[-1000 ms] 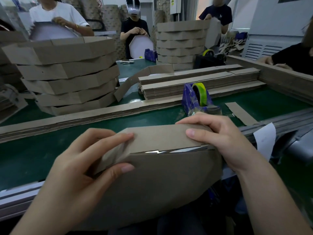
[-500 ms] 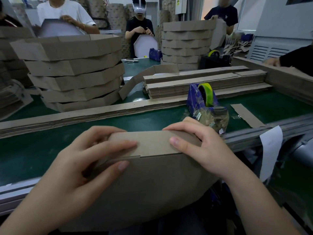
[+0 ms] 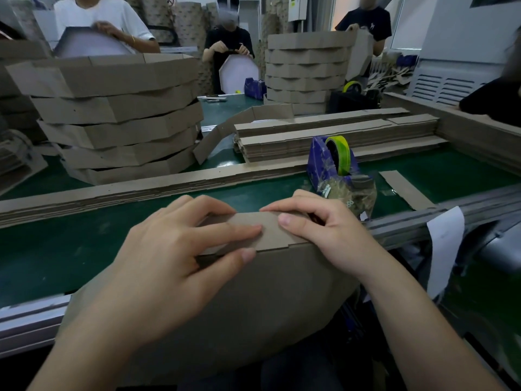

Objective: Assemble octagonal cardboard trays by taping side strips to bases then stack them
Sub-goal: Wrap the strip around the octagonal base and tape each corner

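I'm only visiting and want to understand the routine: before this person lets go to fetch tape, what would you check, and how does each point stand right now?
1. Does the side strip sit flush along the edge of the base? Ok where it shows between the hands.
2. Is the strip held? Ok: the left hand presses it and the right hand pinches it.
3. Is the tape dispenser near and loaded? Ok: it stands just behind the right hand, and a tape roll is in it.
4. Is a free tape end ready? Cannot tell.
5. Is the seam already taped? Cannot tell; no tape shows.
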